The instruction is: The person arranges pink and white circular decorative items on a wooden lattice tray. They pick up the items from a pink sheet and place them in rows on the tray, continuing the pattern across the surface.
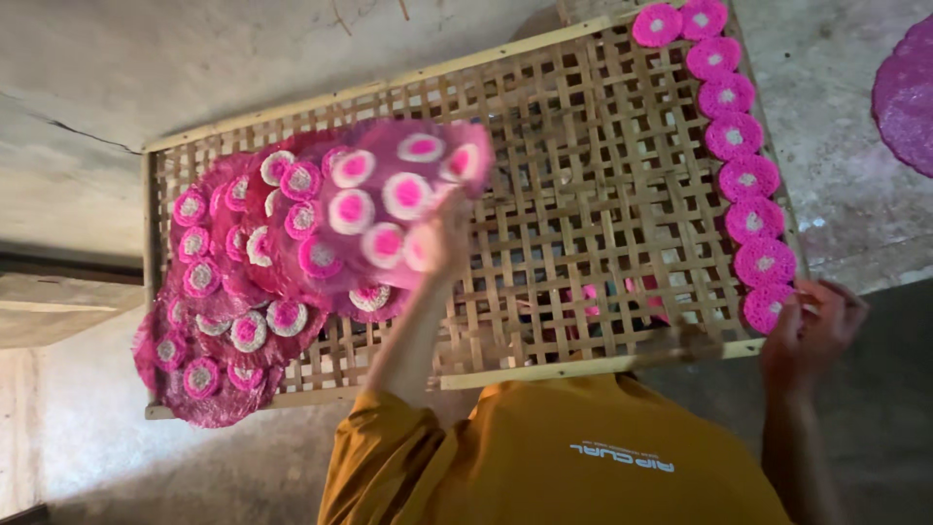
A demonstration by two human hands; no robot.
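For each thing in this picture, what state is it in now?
Left hand: raised, holding the pink sheet.
Pink sheet: lifted and tilted, blurred.
Stack of pink sheets: lying on the rack's left end.
Right hand: touching the nearest round piece.
Row of round pieces: laid along the rack's right edge.
Bamboo rack: flat, middle bare.

The person wears a mustard-yellow shirt with short sleeves and a small white print across the cloth; both forearms are bare.
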